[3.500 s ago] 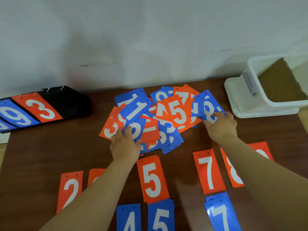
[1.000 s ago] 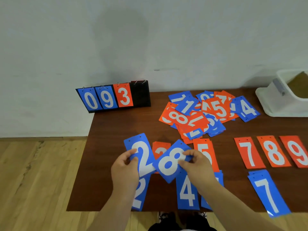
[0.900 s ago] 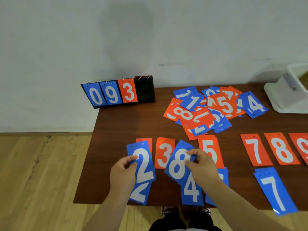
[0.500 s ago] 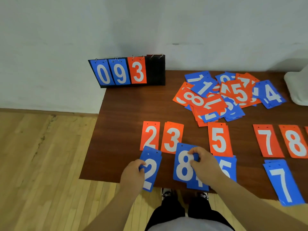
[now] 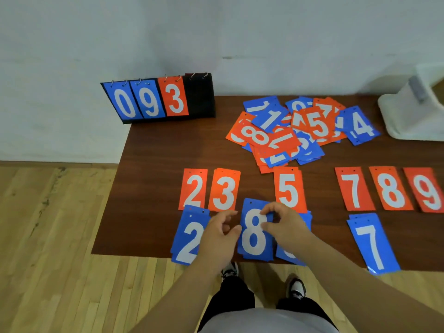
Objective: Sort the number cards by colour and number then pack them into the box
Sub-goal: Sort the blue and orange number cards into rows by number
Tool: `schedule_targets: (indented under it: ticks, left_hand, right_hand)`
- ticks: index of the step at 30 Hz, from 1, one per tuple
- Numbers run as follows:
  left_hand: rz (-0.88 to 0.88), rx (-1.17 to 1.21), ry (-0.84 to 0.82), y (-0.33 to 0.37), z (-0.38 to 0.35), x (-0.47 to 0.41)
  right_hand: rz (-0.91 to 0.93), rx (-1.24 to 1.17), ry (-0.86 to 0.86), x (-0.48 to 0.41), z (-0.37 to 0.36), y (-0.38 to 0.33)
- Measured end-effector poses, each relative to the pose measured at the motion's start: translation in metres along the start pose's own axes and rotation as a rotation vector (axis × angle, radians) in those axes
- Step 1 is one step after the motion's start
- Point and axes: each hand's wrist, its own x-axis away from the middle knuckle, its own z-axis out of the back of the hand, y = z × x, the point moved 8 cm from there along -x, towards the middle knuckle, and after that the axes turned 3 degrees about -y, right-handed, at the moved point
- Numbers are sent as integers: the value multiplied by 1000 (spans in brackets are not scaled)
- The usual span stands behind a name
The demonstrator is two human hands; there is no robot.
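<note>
Head view: at lower centre, the right hand (image 5: 286, 227) pinched the blue 8 card (image 5: 254, 239); the left hand (image 5: 217, 239) hung loosely curled beside it, holding nothing. The card probably belonged right of the blue 7 (image 5: 372, 241), squared beneath the orange 8 (image 5: 390, 188).

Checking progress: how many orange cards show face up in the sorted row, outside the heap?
6: orange 2, orange 3, orange 5 mid-table; orange 7, orange 8, orange 9 at right. Others may be stacked beneath.
</note>
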Motion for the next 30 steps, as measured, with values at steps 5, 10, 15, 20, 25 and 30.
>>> schedule_targets:
  ticks: [5,10,15,20,25,30]
  left_hand:
    - [-22,50,-113,42,-89,5]
    - [-82,-21,-168,82,-207,14]
    - [-186,-161,-298,116,-321,17]
    - [-267,-391,-323,133,-401,2]
    - [-389,-729,-217,141,-429,-23]
    - [-392,-861,-135,142,-413,-26]
  right_hand:
    - [-21,-160,79,28,68,42]
    - [-111,-220,305,67,159,131]
    - [-218,-270,414,97,241,215]
    - [-247,-108,415,84,298,264]
    - [-254,43,378,47,314,291]
    - [-269,212,396,40,312,302]
